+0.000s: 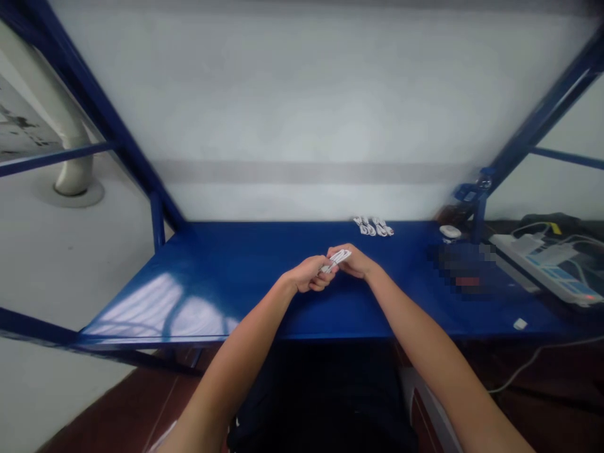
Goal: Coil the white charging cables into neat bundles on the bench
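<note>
A folded bundle of white cable (pixel 340 257) is between my two hands, above the middle of the blue table. My left hand (pixel 312 274) is closed around its near end, the thumb on top. My right hand (pixel 353 259) is at the other end, fingers curled against the far side of the bundle. Some of these fingertips are hidden behind the cable. Farther back on the table, against the wall, lie more coiled white cable bundles (pixel 372 226), side by side.
The blue table (pixel 226 264) has a metal frame (pixel 136 163). At right are a round white object (pixel 450 232), a blurred-out dark patch (pixel 460 267), a small white piece (pixel 520 324) and a power strip (pixel 547 267) with plugs and cords. A bottle (pixel 484 179) is near the right post.
</note>
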A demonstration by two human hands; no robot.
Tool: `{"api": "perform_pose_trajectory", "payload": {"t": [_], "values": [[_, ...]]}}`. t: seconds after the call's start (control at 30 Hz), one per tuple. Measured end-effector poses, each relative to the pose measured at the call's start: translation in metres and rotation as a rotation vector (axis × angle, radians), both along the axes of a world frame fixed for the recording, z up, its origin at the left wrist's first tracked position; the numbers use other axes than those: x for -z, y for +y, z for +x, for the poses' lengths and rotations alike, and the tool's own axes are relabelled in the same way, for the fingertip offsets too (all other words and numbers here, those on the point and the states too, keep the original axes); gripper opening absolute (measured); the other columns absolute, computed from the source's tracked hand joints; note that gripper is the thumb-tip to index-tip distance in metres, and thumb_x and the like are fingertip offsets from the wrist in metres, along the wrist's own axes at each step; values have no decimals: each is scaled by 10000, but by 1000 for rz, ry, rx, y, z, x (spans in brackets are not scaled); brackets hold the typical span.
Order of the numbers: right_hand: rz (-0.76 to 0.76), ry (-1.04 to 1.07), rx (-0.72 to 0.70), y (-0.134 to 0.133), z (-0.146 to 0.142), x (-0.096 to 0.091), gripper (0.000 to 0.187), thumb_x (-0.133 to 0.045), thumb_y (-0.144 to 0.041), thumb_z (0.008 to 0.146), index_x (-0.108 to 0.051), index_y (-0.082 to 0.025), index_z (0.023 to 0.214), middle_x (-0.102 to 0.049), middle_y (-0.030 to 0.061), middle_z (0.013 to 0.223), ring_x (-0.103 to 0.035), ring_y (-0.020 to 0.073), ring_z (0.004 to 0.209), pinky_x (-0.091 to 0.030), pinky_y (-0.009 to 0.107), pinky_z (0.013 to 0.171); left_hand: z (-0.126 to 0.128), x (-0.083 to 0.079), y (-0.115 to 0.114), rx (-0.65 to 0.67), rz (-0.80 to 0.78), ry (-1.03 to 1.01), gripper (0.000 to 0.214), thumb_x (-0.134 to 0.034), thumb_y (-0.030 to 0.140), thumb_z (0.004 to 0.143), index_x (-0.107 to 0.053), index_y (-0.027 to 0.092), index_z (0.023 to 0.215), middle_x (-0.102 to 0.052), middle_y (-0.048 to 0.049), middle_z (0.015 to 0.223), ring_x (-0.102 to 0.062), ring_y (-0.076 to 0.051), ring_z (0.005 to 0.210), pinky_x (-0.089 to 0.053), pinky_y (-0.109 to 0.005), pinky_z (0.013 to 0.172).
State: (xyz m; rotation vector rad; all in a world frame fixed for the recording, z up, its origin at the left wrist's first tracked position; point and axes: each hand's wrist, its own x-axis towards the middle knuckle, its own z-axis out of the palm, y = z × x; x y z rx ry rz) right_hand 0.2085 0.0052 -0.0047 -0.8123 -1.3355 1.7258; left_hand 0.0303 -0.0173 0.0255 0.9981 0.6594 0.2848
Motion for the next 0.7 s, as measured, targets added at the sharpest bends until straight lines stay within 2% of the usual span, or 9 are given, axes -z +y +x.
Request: {"api": "perform_pose_trajectory", "payload": {"t": [0.23,0.3,0.43,0.6,0.7], "values": [[103,46,85,1,-3,1,249,-864,-337,583,-718,-167,692,-662,4,641,-597,140,642,-450,263,647,3,-5,-2,-89,-20,-62,395,-261,455,956,-432,197,711,-223,87,469,-109,-56,343,-101,-165,302],[123,40,94,0,-4,-1,249,-863,-341,589,-721,-166,697,-666,8,654,-603,146,661,-455,272,672,3,-6,-3,-97,-3,-68,408,-285,483,968,-433,195,719,-220,91,475,-108,-51,345,-93,-163,308],[126,36,84,-1,-4,-3,261,-866,-330,577,-722,-154,705,-648,8,617,-571,132,593,-444,274,630,2,-4,-4,-111,42,-77,348,-334,419,980,-437,186,742,-224,95,499,-133,-44,355,-103,-154,325],[98,18,125,2,-3,0,261,-850,-349,589,-734,-175,745,-668,5,650,-586,136,618,-477,284,662,1,-2,-5,-141,142,-115,277,-543,363,912,-408,191,742,-265,102,524,-169,-24,368,-122,-140,342],[119,-32,169,4,-3,3,243,-822,-372,616,-738,-182,741,-680,7,676,-600,149,648,-496,302,694,1,-1,-4,-200,187,-104,268,-579,366,899,-420,193,771,-286,102,535,-186,-21,369,-126,-143,345]]}}
